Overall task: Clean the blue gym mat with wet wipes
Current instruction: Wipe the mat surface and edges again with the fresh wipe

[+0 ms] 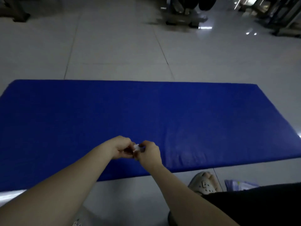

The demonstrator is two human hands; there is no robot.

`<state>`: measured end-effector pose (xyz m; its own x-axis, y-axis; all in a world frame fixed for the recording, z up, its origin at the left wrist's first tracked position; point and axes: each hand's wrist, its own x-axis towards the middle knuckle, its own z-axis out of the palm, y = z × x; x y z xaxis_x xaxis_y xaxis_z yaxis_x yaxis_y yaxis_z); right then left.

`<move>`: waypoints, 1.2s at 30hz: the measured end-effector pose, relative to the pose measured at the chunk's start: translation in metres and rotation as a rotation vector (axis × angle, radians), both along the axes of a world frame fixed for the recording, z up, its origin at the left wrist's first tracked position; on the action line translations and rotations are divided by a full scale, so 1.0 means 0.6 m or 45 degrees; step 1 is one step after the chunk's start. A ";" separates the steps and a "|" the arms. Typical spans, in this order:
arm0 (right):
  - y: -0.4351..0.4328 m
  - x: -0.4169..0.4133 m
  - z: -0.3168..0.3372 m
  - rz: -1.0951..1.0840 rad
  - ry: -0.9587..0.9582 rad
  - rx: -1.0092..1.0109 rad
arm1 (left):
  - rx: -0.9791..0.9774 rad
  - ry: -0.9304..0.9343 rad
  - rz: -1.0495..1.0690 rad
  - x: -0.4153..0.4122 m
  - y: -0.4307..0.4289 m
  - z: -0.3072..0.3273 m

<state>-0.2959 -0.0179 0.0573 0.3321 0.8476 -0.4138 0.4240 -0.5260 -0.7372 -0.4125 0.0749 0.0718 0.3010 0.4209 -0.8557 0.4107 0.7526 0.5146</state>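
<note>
The blue gym mat lies flat on the tiled floor and fills the middle of the view. Above its near edge my left hand and my right hand meet, fingers curled. Between them they pinch a small crumpled white wet wipe, most of it hidden by the fingers.
A beige clog on my foot stands on the floor just in front of the mat at the right. Beside it lies a wipes packet. Dark equipment frames stand on the floor far behind the mat.
</note>
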 end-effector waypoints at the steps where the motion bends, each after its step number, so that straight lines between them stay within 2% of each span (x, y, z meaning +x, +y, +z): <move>1: -0.003 -0.001 -0.014 0.021 -0.014 -0.055 | 0.077 0.100 -0.175 0.000 0.004 -0.011; 4: -0.025 0.029 -0.056 0.010 -0.106 -0.203 | 0.297 0.372 -0.669 -0.005 0.020 -0.059; 9: -0.061 0.176 -0.091 -0.378 -0.352 -0.360 | 0.601 0.850 -1.075 -0.069 0.058 -0.129; 12: -0.065 0.222 -0.111 -0.455 -0.451 -0.390 | 0.541 0.888 -1.124 -0.093 0.055 -0.164; 16: -0.058 0.221 -0.153 -0.376 -0.450 -0.456 | 0.538 0.847 -1.152 -0.097 0.051 -0.193; 21: -0.059 0.190 -0.182 -0.477 -0.484 -0.362 | 0.494 0.859 -1.174 -0.098 0.059 -0.207; 27: -0.047 0.163 -0.189 -0.550 -0.391 -0.355 | 0.492 0.879 -1.187 -0.091 0.060 -0.209; 31: -0.042 0.093 -0.199 -0.452 -0.367 -0.317 | 0.485 0.896 -1.210 -0.087 0.063 -0.213; 36: -0.017 -0.018 -0.214 -0.173 -0.281 -0.217 | 0.494 0.911 -1.220 -0.088 0.066 -0.219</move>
<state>-0.3069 -0.0281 -0.0713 0.5353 0.7137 -0.4518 0.4811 -0.6973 -0.5314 -0.4656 0.1147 -0.0596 0.1449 0.5503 -0.8223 0.9857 -0.1529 0.0713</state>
